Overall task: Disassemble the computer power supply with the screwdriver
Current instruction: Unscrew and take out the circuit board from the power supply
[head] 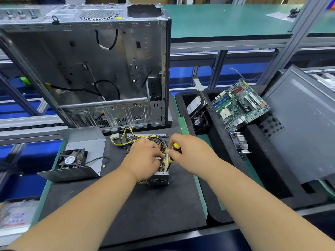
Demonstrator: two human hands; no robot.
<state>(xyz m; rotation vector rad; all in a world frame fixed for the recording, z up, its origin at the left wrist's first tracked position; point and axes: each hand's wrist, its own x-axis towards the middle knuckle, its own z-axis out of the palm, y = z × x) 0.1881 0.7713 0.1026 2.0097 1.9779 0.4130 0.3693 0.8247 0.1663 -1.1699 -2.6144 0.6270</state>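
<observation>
Head view of a table (145, 205) covered by a black mat. The opened power supply (155, 178) sits at mid-mat, its metal housing largely hidden beneath both hands; only the perforated near wall, part of the far grille and a bundle of yellow, black and purple wires (126, 136) ending in a white connector (114, 137) show clearly. The left hand (143, 158) lies over the interior with fingers curled down among the components; what they grip, if anything, cannot be made out. The right hand (188, 151) has its fingers wrapped round the yellow-and-black handle of the screwdriver (173, 153), whose shaft points down along the housing's right wall, the tip concealed. To the left lies the removed cover (85, 147) with its black fan (72, 159) and trailing lead. Behind stands the stripped computer case (101, 69), side open. Right of the mat, a black tray (217, 127) holds a hard drive (196, 104), a cooler fan (199, 122), a finned heatsink (239, 142) and a green motherboard (239, 104); a dark side panel (301, 124) leans over its far end, cut off by the frame edge
</observation>
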